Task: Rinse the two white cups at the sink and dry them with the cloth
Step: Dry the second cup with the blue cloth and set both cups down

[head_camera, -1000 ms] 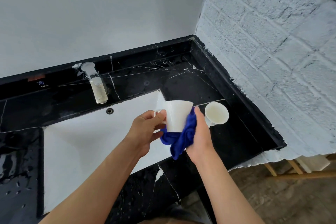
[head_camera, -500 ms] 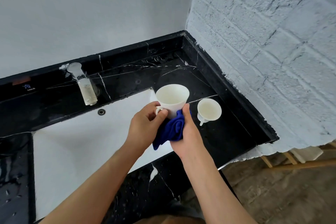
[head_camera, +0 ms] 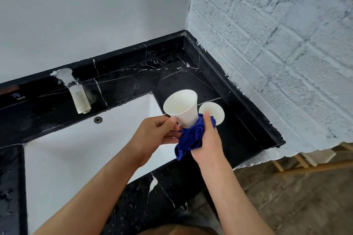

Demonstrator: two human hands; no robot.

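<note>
A white cup [head_camera: 181, 108] is held above the right edge of the white sink [head_camera: 76, 150], mouth tilted up and away from me. My left hand [head_camera: 156, 133] grips it by the handle side. My right hand [head_camera: 207, 139] presses a bunched blue cloth [head_camera: 191, 137] against the cup's base and lower wall. The second white cup [head_camera: 214, 111] stands on the black marble counter [head_camera: 238, 120] just behind my right hand, partly hidden by the cloth and my fingers.
A metal tap [head_camera: 77, 93] juts over the sink's back edge, with an overflow hole [head_camera: 97, 119] below it. A white brick wall [head_camera: 277, 53] bounds the counter on the right. Water drops lie on the counter at the far left [head_camera: 7, 187].
The cup has tilted from sideways to mouth-up, showing its inside. The cloth has slid from the cup's side down to its base. The view has shifted, so the hands sit lower and nearer the second cup.
</note>
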